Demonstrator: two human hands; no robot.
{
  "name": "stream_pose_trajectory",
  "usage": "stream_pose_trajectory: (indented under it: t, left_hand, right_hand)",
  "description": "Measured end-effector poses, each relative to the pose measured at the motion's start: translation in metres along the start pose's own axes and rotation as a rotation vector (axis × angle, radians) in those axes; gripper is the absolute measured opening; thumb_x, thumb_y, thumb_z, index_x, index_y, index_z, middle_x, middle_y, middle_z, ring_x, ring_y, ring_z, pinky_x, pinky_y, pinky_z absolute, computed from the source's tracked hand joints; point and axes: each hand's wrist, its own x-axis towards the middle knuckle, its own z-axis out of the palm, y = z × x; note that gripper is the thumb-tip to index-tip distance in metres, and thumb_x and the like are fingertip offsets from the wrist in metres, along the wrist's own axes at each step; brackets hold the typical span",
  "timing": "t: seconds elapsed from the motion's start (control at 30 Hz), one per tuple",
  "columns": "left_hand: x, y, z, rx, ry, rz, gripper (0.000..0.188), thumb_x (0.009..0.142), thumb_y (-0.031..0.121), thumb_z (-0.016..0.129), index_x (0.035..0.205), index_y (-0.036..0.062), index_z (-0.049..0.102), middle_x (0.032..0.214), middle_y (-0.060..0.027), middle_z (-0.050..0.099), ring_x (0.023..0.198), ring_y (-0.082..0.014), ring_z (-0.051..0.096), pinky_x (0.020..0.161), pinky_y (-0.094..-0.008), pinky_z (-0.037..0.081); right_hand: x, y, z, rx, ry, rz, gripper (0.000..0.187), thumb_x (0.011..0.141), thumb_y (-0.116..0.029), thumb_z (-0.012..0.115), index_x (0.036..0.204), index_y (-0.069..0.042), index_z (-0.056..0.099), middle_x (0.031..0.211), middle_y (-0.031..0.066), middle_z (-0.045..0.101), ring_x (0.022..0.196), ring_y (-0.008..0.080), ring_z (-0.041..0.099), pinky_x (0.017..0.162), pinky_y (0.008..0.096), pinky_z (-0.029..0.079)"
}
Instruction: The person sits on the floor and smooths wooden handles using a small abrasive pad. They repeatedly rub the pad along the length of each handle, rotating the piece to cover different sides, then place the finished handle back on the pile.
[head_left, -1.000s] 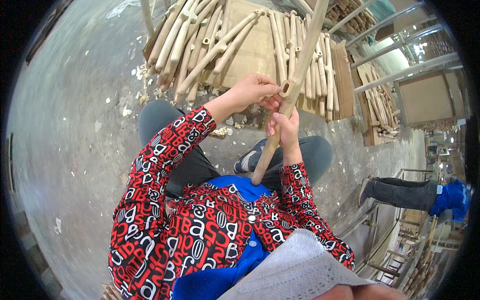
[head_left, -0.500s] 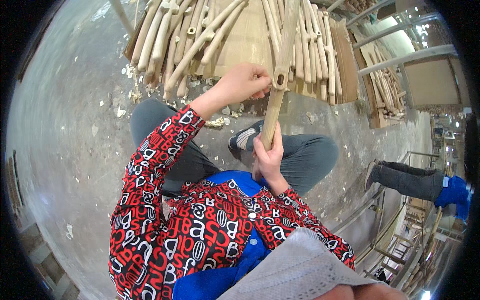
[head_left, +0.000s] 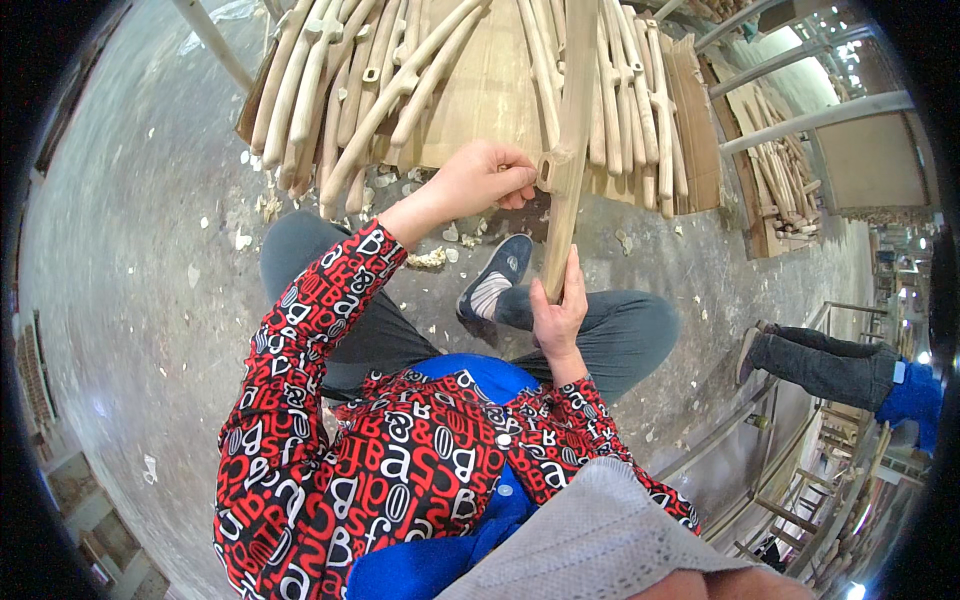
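Observation:
A long pale wooden bar [head_left: 572, 150] stands tilted in front of me, its top running past the upper edge of the view. At its lower end my right hand [head_left: 562, 312] grips it, thumb on one side and fingers on the other. Partway up, a slotted bulge [head_left: 545, 172] on the bar faces left. My left hand [head_left: 490, 180] is beside that bulge, fingers curled and pinched; whatever they hold, if anything, is hidden.
Similar slotted wooden bars [head_left: 330, 80] lie on cardboard [head_left: 480, 95] ahead, with more at its right [head_left: 640, 110]. Another pile [head_left: 780, 175] lies farther right, near metal rails [head_left: 810, 120]. Wood shavings [head_left: 428, 259] litter the floor. A person [head_left: 830, 365] is at the far right.
The wooden bar has turned, so its slot now faces left rather than toward me. My right hand's fingers have straightened along the bar, and my left hand has shifted slightly left and down.

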Motion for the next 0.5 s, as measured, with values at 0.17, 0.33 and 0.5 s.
stream_pose_trajectory:
  t: [0.17, 0.33, 0.5]
  left_hand:
    - [0.001, 0.005, -0.006, 0.275, -0.054, 0.093, 0.020, 0.093, 0.017, 0.055, 0.090, -0.0012, 0.063, 0.074, -0.0026, 0.064, 0.065, -0.0082, 0.058, 0.061, -0.0235, 0.049]
    - [-0.006, -0.001, -0.005, 0.319, 0.026, 0.090, 0.018, 0.091, 0.016, 0.055, 0.089, -0.0001, 0.063, 0.071, -0.0018, 0.062, 0.063, -0.0071, 0.056, 0.058, -0.0230, 0.047]
    - [-0.012, -0.006, -0.001, 0.168, 0.101, 0.027, 0.017, 0.091, 0.016, 0.055, 0.088, 0.0020, 0.063, 0.073, 0.0004, 0.061, 0.066, -0.0057, 0.055, 0.059, -0.0217, 0.045]
  right_hand:
    - [0.002, 0.015, -0.004, -0.001, -0.033, -0.042, 0.068, 0.078, -0.005, 0.068, 0.138, 0.004, 0.038, 0.107, 0.0218, 0.057, 0.093, 0.0351, 0.059, 0.084, 0.0368, 0.048]
    - [0.000, 0.023, 0.001, 0.076, -0.051, -0.072, 0.068, 0.076, -0.003, 0.069, 0.137, 0.006, 0.038, 0.113, 0.0238, 0.057, 0.097, 0.0358, 0.059, 0.085, 0.0379, 0.048]
    - [0.000, 0.024, 0.012, 0.121, -0.058, -0.070, 0.068, 0.076, -0.003, 0.068, 0.137, 0.006, 0.037, 0.115, 0.0224, 0.057, 0.100, 0.0343, 0.059, 0.088, 0.0382, 0.047]
